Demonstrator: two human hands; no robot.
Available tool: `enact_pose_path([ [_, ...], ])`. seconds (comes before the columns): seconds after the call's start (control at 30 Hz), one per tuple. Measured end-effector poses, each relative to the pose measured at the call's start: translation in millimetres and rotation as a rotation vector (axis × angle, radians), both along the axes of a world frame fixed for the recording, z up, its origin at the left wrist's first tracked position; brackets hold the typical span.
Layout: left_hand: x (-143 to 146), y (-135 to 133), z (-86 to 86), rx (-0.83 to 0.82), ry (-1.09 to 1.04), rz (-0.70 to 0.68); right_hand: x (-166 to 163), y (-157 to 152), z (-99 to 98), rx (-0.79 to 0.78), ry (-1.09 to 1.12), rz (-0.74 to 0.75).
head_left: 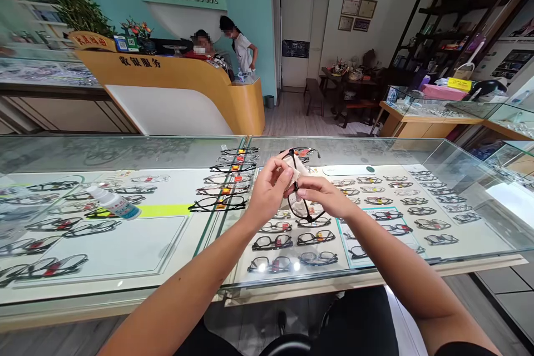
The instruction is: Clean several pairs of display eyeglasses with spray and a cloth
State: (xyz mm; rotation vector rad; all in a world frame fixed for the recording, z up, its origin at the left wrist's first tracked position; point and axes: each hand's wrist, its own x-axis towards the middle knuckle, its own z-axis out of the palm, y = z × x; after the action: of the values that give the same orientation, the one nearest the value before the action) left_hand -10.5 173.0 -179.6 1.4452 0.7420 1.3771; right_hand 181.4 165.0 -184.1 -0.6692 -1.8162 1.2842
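I hold a pair of black-framed glasses (303, 207) upright over the glass counter (167, 283), one lens low and the other near my fingers. My left hand (269, 189) pinches the upper lens through a small pale cloth (293, 173). My right hand (319, 194) is closed on the frame's middle, fingers wrapped round it. Under the glass below my hands lie rows of display glasses (292, 242).
A small white bottle (113, 203) lies on the counter top at the left. Several black frames (227, 178) sit in a column on the glass. Beyond stands a yellow reception desk (175, 89) with two people behind it. More glass cases (450, 111) stand at the right.
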Motion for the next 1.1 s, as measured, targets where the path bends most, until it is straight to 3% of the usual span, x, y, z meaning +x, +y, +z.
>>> enact_pose_path([
  [0.17, 4.2, 0.5, -4.1, -0.043, -0.097, -0.034, -0.5, 0.6, -0.7, -0.008, -0.008, -0.011],
  [0.37, 4.5, 1.8, 5.2, -0.222, -0.225, -0.078, -0.4, -2.7, 1.1, -0.016, -0.02, -0.025],
  [0.53, 0.3, -0.7, 10.9, -0.353, -0.185, -0.242, 1.5, -3.3, -1.8, -0.038, -0.013, -0.024],
  [0.93, -11.6, 4.9, 14.1, -0.317, -0.058, -0.448, -0.5, 4.7, -20.4, -0.218, 0.167, 0.013],
  [1.1, -15.5, 11.7, 10.4, -0.278, -0.045, -0.456, 2.8, 3.9, -14.4, -0.177, 0.109, 0.038],
])
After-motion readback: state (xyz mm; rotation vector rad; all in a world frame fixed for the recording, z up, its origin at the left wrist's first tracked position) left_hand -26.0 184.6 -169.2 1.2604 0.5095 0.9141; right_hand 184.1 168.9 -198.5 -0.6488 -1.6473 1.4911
